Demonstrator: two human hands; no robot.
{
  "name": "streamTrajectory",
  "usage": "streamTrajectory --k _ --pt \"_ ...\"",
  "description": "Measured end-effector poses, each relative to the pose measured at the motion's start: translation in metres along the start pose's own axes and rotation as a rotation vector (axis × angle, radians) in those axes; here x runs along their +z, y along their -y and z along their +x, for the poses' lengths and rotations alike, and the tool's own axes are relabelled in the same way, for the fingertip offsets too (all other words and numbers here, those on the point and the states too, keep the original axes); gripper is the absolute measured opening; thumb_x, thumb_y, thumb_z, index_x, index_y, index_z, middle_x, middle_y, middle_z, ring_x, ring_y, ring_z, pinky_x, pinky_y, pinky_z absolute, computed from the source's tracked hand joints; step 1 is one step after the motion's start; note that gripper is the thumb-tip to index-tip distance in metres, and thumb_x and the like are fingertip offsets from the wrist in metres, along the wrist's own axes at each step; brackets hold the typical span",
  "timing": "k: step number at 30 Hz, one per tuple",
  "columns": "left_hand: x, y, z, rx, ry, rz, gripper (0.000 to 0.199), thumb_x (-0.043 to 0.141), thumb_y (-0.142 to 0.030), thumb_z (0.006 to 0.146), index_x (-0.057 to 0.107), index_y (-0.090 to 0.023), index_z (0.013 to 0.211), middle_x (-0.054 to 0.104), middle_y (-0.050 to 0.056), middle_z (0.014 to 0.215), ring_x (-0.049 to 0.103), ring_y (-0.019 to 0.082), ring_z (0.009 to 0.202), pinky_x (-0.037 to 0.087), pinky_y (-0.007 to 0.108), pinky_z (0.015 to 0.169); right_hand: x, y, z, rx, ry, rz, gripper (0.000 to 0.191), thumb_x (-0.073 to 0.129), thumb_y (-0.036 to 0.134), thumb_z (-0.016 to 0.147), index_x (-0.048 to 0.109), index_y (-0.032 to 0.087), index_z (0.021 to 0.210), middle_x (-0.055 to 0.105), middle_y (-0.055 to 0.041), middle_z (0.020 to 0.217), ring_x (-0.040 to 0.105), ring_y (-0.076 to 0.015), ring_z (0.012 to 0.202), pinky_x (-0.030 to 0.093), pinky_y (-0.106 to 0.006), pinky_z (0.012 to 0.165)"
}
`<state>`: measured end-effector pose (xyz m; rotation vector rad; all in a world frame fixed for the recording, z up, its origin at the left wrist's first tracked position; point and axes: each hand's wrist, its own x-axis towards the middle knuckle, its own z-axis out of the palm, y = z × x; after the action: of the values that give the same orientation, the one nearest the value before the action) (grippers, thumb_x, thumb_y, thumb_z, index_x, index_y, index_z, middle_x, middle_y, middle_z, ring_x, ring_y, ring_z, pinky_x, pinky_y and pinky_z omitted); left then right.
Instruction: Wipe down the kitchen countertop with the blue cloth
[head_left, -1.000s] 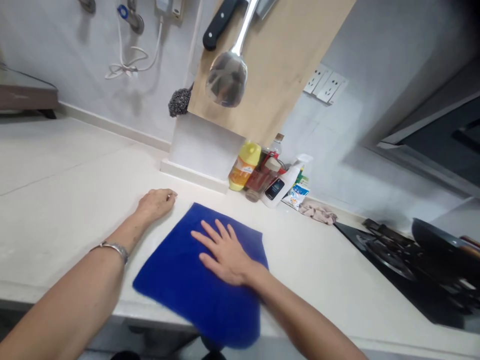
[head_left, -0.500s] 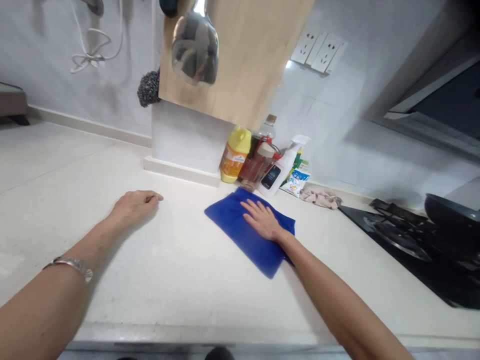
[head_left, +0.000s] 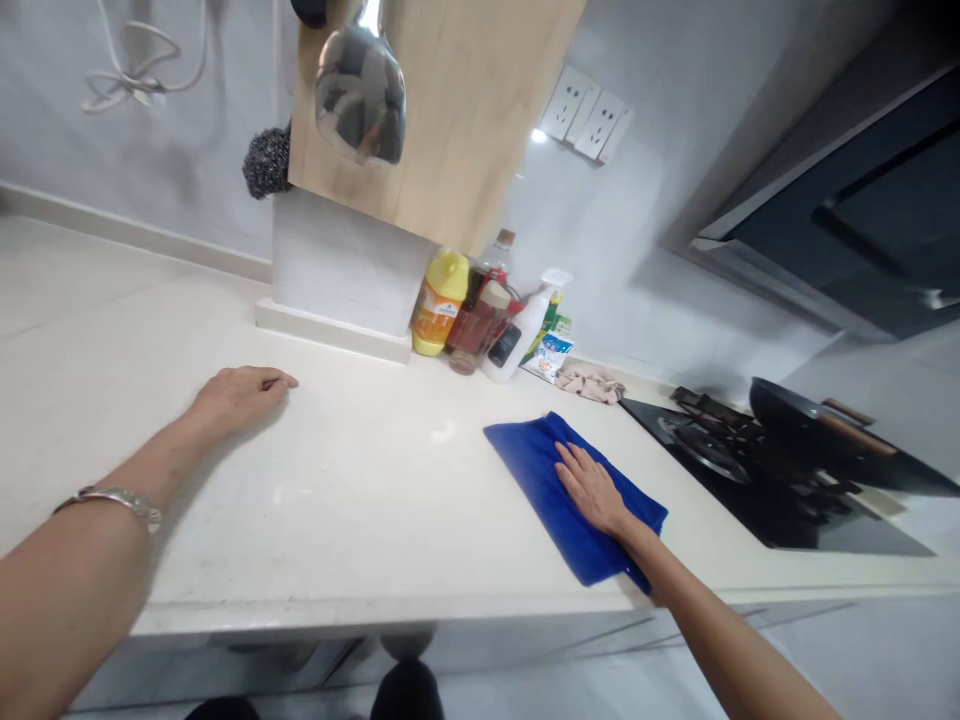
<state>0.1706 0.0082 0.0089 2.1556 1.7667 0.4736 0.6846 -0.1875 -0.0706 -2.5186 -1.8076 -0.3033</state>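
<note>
Blue microfibre cloth (head_left: 529, 468) lies folded on the pale worktop (head_left: 352, 480), near the black gas hob (head_left: 787, 520) — right hand (head_left: 592, 490) open and flat on it, left hand (head_left: 240, 398) resting open, well apart.

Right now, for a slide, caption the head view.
Right hand presses a blue cloth on a white countertop beside a gas hob, left hand resting apart.
</note>
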Motion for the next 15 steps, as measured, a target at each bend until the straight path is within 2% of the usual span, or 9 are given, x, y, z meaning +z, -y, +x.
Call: streamTrajectory --k 3,8,11,15 --pt "0.001 0.002 0.002 0.004 0.007 0.014 0.046 0.036 -0.035 0.088 0.067 -0.029 0.121 0.068 -0.002 0.122 0.058 0.024 0.108 0.044 0.036 0.097 -0.002 0.000 -0.030 -0.071 -0.046 0.059 0.063 0.014 0.046 0.100 0.036 0.014 0.149 0.036 -0.0143 0.156 0.028 -0.0269 0.146 0.029 -0.051 0.119" --pt "0.006 0.005 0.005 0.028 0.012 0.042 0.047 0.034 -0.035 0.090 0.065 -0.029 0.123 0.067 -0.001 0.126 0.057 0.025 0.112 0.044 0.037 0.098 -0.019 0.018 -0.081 -0.234 -0.078 0.274 0.058 0.023 0.051 0.101 0.040 0.022 0.148 0.037 -0.0090 0.156 0.028 -0.0241 0.147 0.025 -0.053 0.121" --pt "0.009 0.005 0.005 0.045 0.010 0.049 0.048 0.031 -0.036 0.090 0.065 -0.029 0.124 0.064 0.000 0.130 0.056 0.027 0.116 0.045 0.040 0.098 -0.037 0.047 -0.105 -0.326 -0.021 0.347 0.052 0.028 0.047 0.102 0.039 0.026 0.148 0.036 -0.0057 0.156 0.027 -0.0234 0.147 0.024 -0.053 0.122" --pt "0.011 0.005 0.006 0.030 0.008 0.050 0.048 0.032 -0.039 0.090 0.063 -0.030 0.126 0.063 0.001 0.132 0.055 0.028 0.117 0.045 0.042 0.099 -0.068 0.107 -0.117 -0.505 0.060 0.348 0.050 0.027 0.040 0.103 0.030 0.030 0.152 0.031 -0.0024 0.159 0.021 -0.0237 0.149 0.020 -0.056 0.123"
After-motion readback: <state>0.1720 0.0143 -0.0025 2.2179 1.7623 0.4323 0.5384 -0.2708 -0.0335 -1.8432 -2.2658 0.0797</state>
